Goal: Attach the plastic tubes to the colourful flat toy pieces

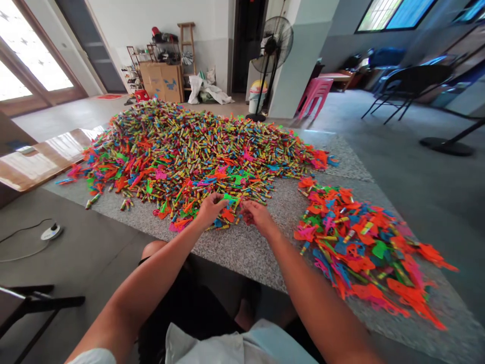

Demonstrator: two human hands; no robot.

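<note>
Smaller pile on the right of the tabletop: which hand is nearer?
Right. The right hand is left of the smaller pile, apart from it across bare tabletop; the left hand is farther left, at the near edge of the large heap.

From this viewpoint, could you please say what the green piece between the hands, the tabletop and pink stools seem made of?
Green piece: probably plastic, evenly bright; finish too small to judge.
Tabletop: likely granite or terrazzo, grey-speckled, faintly shiny.
Pink stools: probably moulded plastic, smooth, catching highlights.
</note>
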